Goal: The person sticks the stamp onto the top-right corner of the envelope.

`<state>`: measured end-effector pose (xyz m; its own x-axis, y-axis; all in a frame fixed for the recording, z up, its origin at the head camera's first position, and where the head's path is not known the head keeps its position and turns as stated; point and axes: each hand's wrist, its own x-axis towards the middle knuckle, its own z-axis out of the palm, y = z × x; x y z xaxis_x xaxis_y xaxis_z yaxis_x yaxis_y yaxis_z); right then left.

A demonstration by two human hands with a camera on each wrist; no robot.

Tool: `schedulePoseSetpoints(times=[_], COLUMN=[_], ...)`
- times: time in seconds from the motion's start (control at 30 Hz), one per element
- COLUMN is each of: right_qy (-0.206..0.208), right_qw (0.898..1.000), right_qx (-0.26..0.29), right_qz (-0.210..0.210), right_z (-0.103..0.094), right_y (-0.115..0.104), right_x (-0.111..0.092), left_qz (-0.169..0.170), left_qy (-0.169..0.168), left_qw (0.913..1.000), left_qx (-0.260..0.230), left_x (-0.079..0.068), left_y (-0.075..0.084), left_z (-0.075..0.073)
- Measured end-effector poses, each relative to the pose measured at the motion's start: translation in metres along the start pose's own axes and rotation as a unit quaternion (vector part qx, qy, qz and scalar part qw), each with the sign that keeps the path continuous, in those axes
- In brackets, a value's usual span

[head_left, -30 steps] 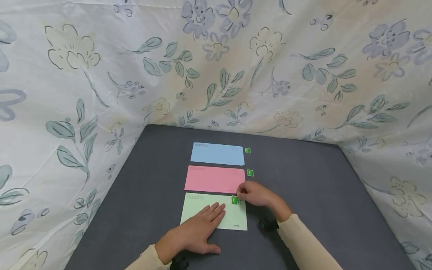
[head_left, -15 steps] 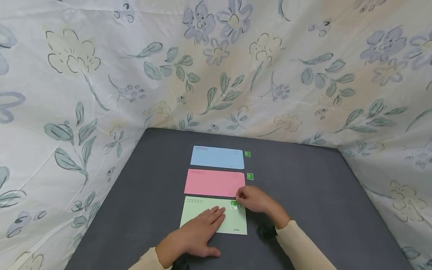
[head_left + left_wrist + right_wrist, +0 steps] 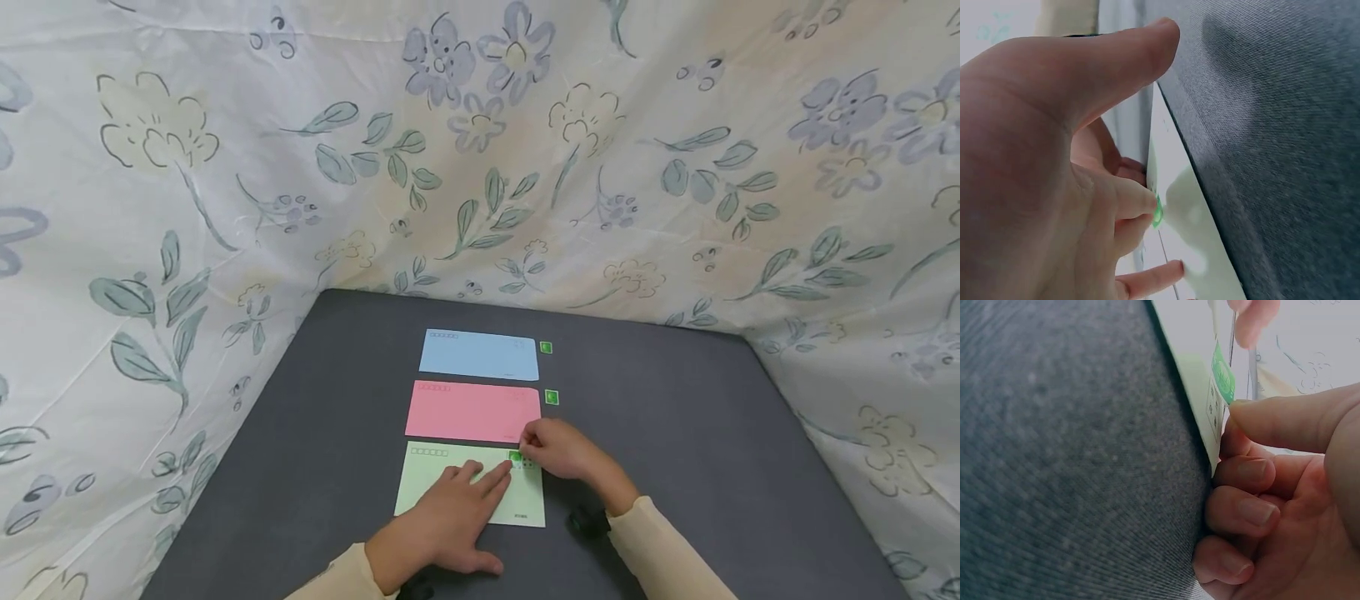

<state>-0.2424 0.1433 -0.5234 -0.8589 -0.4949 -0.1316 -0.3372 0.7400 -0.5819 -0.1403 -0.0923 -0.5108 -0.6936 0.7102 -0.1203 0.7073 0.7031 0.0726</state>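
A pale green envelope (image 3: 517, 508) lies nearest on the grey table. My left hand (image 3: 453, 517) rests on it with fingers spread, and its index fingertip reaches the edge of a small green stamp (image 3: 514, 456) near the envelope's upper right corner. My right hand (image 3: 558, 450) pinches that stamp by a corner between thumb and index finger. In the right wrist view the stamp (image 3: 1224, 374) stands tilted beside a printed box (image 3: 1212, 407), its pinched corner raised. The other right fingers (image 3: 1254, 512) curl under the palm at the envelope's corner.
Beyond the green envelope lie a pink envelope (image 3: 472, 411) and a blue envelope (image 3: 480, 354). A green stamp (image 3: 552, 397) sits right of the pink one, another stamp (image 3: 546, 347) right of the blue. A flowered cloth (image 3: 337, 167) surrounds the dark table (image 3: 675, 417).
My left hand has shifted a little right, its fingers spreading so the index fingertip meets the stamp. The right hand keeps its pinch. The head view has tilted slightly.
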Motion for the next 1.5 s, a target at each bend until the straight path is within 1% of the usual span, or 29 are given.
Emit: schedulePoseSetpoints(times=[0.13,0.3,0.5,0.67,0.83,0.93,1.17,1.5], right_qy=[0.002,0.005,0.018,0.032,0.041,0.044,0.047,0.036], right_qw=[1.0,1.0,1.0,0.999,0.999,0.999,0.999,0.999], right_qx=[-0.002,-0.007,-0.014,-0.011,0.001,-0.002,0.0,0.006], right_qz=[-0.001,-0.001,-0.008,-0.014,-0.01,-0.003,0.007,0.01], right_z=[0.001,0.002,0.001,0.004,0.005,0.005,0.005,0.002], right_y=[-0.001,-0.002,-0.002,-0.001,0.0,0.002,0.002,0.002], right_x=[-0.001,-0.001,-0.002,-0.004,-0.003,-0.001,0.002,0.003], left_qz=[-0.007,-0.019,-0.02,-0.022,-0.021,-0.022,-0.022,-0.028], left_qy=[-0.012,-0.03,-0.038,-0.044,-0.037,-0.034,-0.031,-0.041], left_qw=[0.9992,0.9978,0.9978,0.998,0.9978,0.9973,0.9976,0.9974], left_qx=[0.039,0.057,0.051,0.039,0.051,0.062,0.058,0.051], left_x=[0.006,0.01,0.013,0.012,0.012,0.012,0.012,0.014], left_y=[0.004,0.007,0.008,0.009,0.01,0.01,0.008,0.007], left_z=[-0.001,-0.004,-0.009,-0.01,-0.008,-0.009,-0.01,-0.009])
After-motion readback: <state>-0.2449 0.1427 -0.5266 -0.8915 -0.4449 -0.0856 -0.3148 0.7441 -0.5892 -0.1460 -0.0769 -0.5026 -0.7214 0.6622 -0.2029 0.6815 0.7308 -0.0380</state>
